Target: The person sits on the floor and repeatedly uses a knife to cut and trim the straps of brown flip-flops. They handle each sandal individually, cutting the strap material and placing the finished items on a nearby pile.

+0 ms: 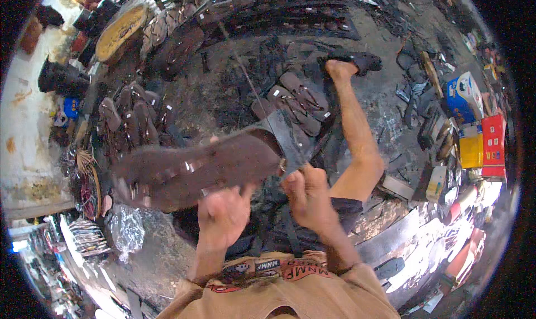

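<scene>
A long dark brown shoe sole (201,165), blurred at its left end, lies across the space in front of me. My left hand (225,213) grips its near edge, with the thumb on the near side; a fingertip shows past the far edge. The fist of my right hand (311,199) closes round the lower end of a wide, flat grey blade (289,143), which looks like a knife. That blade stands against the sole's right end. My right fingers cover whatever handle it has.
Finished brown sandals (301,98) lie on the floor ahead, beside my bare leg (357,129). More sandals (131,115) are heaped at the left. Blue, yellow and red boxes (491,146) stand at the right. An oval yellow-lined tray (120,34) is at the far left.
</scene>
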Tool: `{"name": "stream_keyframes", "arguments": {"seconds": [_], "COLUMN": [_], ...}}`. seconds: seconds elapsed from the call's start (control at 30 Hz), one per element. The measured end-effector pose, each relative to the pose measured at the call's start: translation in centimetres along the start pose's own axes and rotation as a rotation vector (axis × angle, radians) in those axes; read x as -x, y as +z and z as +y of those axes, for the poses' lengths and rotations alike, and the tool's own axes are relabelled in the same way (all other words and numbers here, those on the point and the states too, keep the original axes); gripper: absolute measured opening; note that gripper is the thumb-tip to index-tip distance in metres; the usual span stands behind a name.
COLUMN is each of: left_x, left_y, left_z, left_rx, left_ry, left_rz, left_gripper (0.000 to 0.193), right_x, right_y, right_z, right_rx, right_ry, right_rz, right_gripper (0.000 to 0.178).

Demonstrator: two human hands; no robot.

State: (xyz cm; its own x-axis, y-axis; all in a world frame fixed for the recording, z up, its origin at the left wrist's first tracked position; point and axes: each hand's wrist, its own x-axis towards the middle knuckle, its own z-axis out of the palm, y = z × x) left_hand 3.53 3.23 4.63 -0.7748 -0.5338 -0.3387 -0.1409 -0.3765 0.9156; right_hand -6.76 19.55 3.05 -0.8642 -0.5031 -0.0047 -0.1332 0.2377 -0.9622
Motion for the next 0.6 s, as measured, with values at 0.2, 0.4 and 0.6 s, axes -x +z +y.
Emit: {"name": "stream_keyframes", "arguments": {"seconds": [0.2, 0.4, 0.6], "left_x": [-3.7, 1.0, 2.1], "left_y": [3.5, 2.1, -0.8], "left_z": [2.3, 0.5, -0.8], "left_rx": [0.571, 0.425, 0.328], "left_ry": [-0.001, -0.072, -0.151], "left_rz": [0.048, 0.098, 0.075], "left_gripper": [0.032, 0.039, 0.063], "right_x": [5.0, 14.2, 7.4], "right_y": [1.9, -2.1, -6.0], "right_z": [1.8, 4.2, 1.3], "right_rx": [0.068, 0.259, 0.311], "right_ry": [-0.011, 0.170, 0.146], "right_rz": [0.066, -0.052, -0.375], "right_gripper": [0.022, 0.036, 0.030]}}
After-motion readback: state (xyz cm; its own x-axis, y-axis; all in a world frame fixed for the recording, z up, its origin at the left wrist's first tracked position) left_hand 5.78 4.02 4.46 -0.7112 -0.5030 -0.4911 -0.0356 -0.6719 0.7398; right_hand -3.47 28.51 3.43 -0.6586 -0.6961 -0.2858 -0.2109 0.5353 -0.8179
